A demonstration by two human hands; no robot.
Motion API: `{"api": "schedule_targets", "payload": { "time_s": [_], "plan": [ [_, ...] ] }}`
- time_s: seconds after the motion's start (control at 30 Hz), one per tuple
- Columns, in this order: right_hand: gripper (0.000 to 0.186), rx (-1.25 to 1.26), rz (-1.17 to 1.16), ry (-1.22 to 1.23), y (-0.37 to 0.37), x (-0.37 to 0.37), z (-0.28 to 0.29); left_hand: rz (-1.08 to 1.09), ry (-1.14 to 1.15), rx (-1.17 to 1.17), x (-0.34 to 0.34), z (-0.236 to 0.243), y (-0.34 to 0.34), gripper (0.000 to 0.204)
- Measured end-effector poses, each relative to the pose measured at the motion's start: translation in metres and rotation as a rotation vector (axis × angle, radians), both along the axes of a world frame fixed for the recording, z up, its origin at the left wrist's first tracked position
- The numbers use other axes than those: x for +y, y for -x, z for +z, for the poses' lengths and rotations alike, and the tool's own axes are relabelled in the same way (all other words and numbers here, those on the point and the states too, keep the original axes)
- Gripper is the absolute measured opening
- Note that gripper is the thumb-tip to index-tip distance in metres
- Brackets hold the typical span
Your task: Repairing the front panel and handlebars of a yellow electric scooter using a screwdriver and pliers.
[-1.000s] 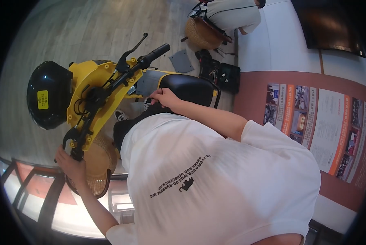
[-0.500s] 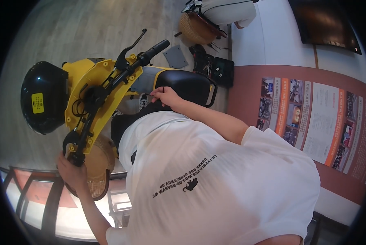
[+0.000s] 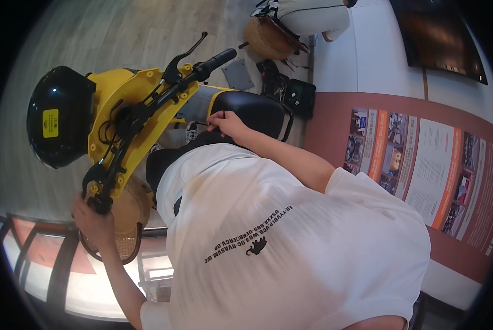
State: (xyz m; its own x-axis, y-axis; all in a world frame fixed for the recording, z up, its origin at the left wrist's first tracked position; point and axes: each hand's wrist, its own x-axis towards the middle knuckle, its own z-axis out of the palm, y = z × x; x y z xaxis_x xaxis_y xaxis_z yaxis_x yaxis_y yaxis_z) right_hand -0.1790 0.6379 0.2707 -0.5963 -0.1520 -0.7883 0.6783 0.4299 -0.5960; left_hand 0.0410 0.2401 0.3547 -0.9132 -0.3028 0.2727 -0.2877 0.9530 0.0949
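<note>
A yellow electric scooter (image 3: pixel 111 88) stands at the left with its front cover opened up. Its black handlebar (image 3: pixel 147 113) runs diagonally, with wires beside it. My left hand (image 3: pixel 95 223) is wrapped around the handlebar's near end, by the left brake lever mount; the grip there is mostly hidden by my fingers. My right hand (image 3: pixel 229 125) is pinched on a thin dark rod-like tool (image 3: pixel 202 123), above my lap and beside the black seat (image 3: pixel 249 113). The tool's exact kind is too small to tell. At the handlebar's far end, the right grip (image 3: pixel 216 63) and brake lever (image 3: pixel 190 50) are untouched.
A glossy black front shell (image 3: pixel 59 140) with a yellow sticker sticks out at far left. Wicker chairs (image 3: pixel 128 212) stand near my left hand and farther back. On the floor lie a grey panel (image 3: pixel 237 75) and an open black toolbox (image 3: pixel 298 99). Another person (image 3: pixel 312 19) is at the back.
The handlebar and front cover sit slightly higher in view, and the handlebar's far end lies farther right. My left hand stays on the handlebar; my right keeps its pinch on the thin tool.
</note>
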Motion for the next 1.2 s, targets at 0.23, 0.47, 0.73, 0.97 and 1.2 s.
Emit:
{"api": "schedule_targets", "payload": {
  "time_s": [0.23, 0.47, 0.73, 0.97, 1.2],
  "plan": [
    [0.016, 0.037, 0.029, -0.015, 0.002, 0.000, -0.007, 0.189, -0.206, -0.187, 0.004, 0.000, -0.005, 0.070],
    [0.016, 0.040, -0.008, -0.032, 0.009, 0.004, -0.009, 0.327, -0.295, -0.290, 0.013, 0.006, -0.005, 0.057],
    [0.043, 0.973, 0.259, -0.528, 0.042, 0.031, 0.018, 0.163, -0.156, -0.164, 0.011, 0.001, 0.000, 0.068],
    [0.083, 1.280, 0.859, -0.708, 0.146, 0.016, 0.038, 0.115, -0.165, -0.184, 0.015, 0.009, 0.001, 0.085],
    [0.072, 1.617, 1.054, -0.436, 0.213, 0.008, 0.015, 0.116, -0.091, -0.207, 0.018, 0.004, 0.002, 0.085]
  ]
}}
